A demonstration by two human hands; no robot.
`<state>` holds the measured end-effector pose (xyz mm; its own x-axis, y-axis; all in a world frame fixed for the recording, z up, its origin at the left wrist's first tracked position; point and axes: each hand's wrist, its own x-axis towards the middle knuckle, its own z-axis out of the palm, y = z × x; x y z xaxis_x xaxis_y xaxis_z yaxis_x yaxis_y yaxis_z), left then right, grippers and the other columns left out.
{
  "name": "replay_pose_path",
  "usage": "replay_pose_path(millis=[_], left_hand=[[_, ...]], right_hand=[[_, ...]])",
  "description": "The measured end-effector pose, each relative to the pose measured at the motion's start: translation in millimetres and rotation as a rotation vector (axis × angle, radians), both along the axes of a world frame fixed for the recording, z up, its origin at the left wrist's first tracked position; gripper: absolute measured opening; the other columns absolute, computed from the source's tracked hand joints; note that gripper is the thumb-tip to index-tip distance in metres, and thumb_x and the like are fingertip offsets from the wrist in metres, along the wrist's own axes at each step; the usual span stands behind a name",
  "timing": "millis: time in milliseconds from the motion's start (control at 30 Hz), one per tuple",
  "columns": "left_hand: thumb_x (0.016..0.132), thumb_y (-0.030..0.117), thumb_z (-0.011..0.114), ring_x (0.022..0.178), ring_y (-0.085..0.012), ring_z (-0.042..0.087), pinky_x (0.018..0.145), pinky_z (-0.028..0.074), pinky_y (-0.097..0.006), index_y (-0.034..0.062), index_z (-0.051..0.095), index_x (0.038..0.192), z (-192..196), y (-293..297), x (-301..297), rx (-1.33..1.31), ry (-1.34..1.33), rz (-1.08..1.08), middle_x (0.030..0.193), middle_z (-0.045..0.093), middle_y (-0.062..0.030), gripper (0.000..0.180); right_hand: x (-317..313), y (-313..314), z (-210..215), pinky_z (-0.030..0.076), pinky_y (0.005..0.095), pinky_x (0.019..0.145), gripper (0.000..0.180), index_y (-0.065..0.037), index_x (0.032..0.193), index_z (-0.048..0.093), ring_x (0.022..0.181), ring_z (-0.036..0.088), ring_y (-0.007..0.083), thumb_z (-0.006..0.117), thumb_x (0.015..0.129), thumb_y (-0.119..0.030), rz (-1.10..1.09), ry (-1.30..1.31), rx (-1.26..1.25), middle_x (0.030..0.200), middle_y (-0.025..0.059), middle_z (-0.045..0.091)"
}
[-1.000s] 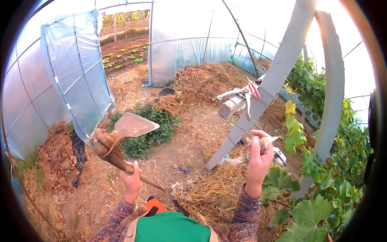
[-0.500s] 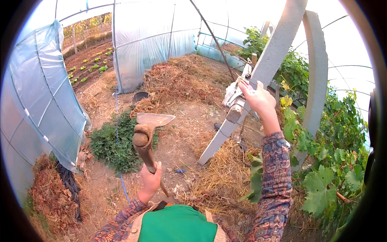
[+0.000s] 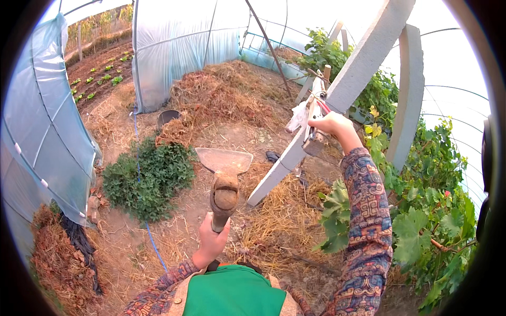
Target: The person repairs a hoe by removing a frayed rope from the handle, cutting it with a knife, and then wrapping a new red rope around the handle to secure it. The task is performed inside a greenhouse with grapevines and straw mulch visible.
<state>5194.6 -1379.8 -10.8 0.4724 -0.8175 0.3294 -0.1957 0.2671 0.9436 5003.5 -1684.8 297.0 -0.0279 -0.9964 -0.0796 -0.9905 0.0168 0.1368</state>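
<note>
My left hand [image 3: 212,241] is wrapped round the wooden handle of a hoe [image 3: 224,203], just below its head. The broad, flat metal blade [image 3: 225,158] faces away from me, with the ground behind it. At a leaning concrete post [image 3: 362,60], my right hand [image 3: 338,126] is closed on a slim tool with a red handle [image 3: 323,107]; its exact kind is not clear. This tool is over a pale wooden piece [image 3: 314,145] fixed across the post. White plastic or cloth [image 3: 298,117] hangs beside my right fingers.
Grapevines [image 3: 421,226] grow along the right, near a second concrete post [image 3: 408,95]. A leafy green plant [image 3: 150,176] and a blue hose [image 3: 154,245] are on the left. Dry straw [image 3: 226,95], a dark bucket [image 3: 167,117] and plastic sheeting [image 3: 179,58] stand farther off.
The hoe has turned, its blade swinging from sideways to facing away, and shifted right with my left hand. My right hand has dropped slightly and its fingers have closed on the red-handled tool.
</note>
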Motion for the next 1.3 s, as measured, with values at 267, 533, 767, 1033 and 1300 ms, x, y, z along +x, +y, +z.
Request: replay_pose_path(millis=[267,533,767,1033,1300], left_hand=[[0.088,0.011,0.071,0.071,-0.0200,0.062,0.066,0.050,-0.035,0.0024,0.059,0.100,-6,-1,2,-0.010,0.038,-0.048,0.080,0.063,-0.0107,0.020],[0.089,0.013,0.071,0.065,-0.0125,0.053,0.060,0.045,-0.032,0.0020,0.056,0.096,40,-17,10,-0.077,0.039,-0.022,0.075,0.058,-0.0061,0.020],[0.092,0.008,0.067,0.065,-0.0028,0.047,0.057,0.039,-0.023,0.0028,0.057,0.101,86,-34,7,-0.148,0.250,-0.006,0.077,0.055,0.0033,0.015],[0.087,0.003,0.061,0.061,-0.0095,0.054,0.057,0.045,-0.027,0.0018,0.056,0.092,70,-49,58,-0.163,0.300,-0.359,0.075,0.058,-0.0016,0.007],[0.085,0.012,0.071,0.063,-0.0122,0.058,0.065,0.051,-0.029,0.0044,0.053,0.099,55,-47,55,0.049,0.312,-0.443,0.077,0.056,-0.0011,0.024]], right_hand=[[-13,-2,8,0.052,0.0363,0.080,0.062,0.002,0.098,0.073,0.091,0.069,0.0262,0.064,0.076,-0.055,-0.014,-0.277,-0.203,0.098,0.0174,0.072],[-55,92,4,0.037,0.0231,0.054,0.039,-0.001,0.106,0.067,0.060,0.050,0.0074,0.059,0.090,-0.036,0.313,-1.505,-0.045,0.077,-0.0005,0.062],[-20,219,-133,0.039,0.0232,0.063,0.022,-0.001,0.109,0.059,0.070,0.050,0.0059,0.056,0.099,-0.020,0.521,-1.675,0.255,0.081,-0.0002,0.058],[8,233,-207,0.041,0.0246,0.064,0.021,-0.005,0.101,0.060,0.069,0.052,0.0062,0.060,0.099,-0.026,0.530,-1.708,0.807,0.075,-0.0019,0.058],[22,226,-238,0.041,0.0280,0.054,0.023,-0.005,0.090,0.059,0.058,0.051,0.0076,0.063,0.096,-0.026,0.642,-1.561,0.758,0.066,-0.0019,0.056]])
